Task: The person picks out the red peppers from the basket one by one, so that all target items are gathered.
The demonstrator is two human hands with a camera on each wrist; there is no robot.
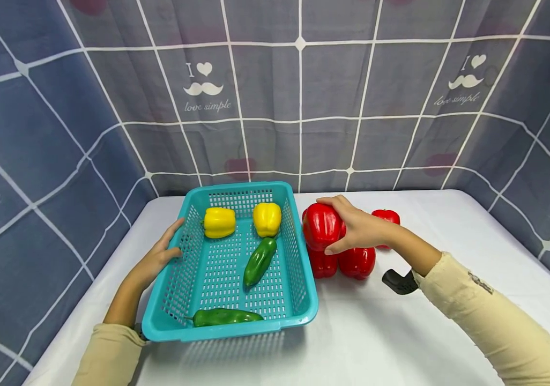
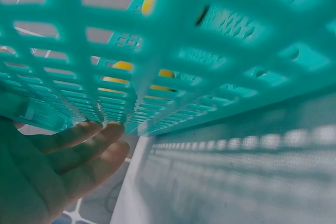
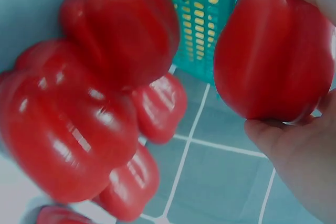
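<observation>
My left hand [image 1: 153, 264] holds the left side of a teal perforated basket [image 1: 230, 335], its thumb over the rim. In the left wrist view its fingers [image 2: 89, 153] lie along the basket's outer wall. Inside are two yellow bell peppers [image 1: 219, 222] and two long green peppers [image 1: 259, 262]. My right hand [image 1: 359, 224] grips a red bell pepper [image 1: 321, 225] between thumb and fingers, just outside the basket's right wall. Below and behind it, more red bell peppers [image 1: 357, 262] sit on the table, clustered in the right wrist view [image 3: 68, 124].
A white-covered table [image 1: 429, 332] bears everything. Another red pepper [image 1: 387, 216] lies further back on the right. Grey-blue checked cloth [image 1: 333, 145] hangs behind and at both sides. A black device part [image 1: 400, 282] shows at the right wrist.
</observation>
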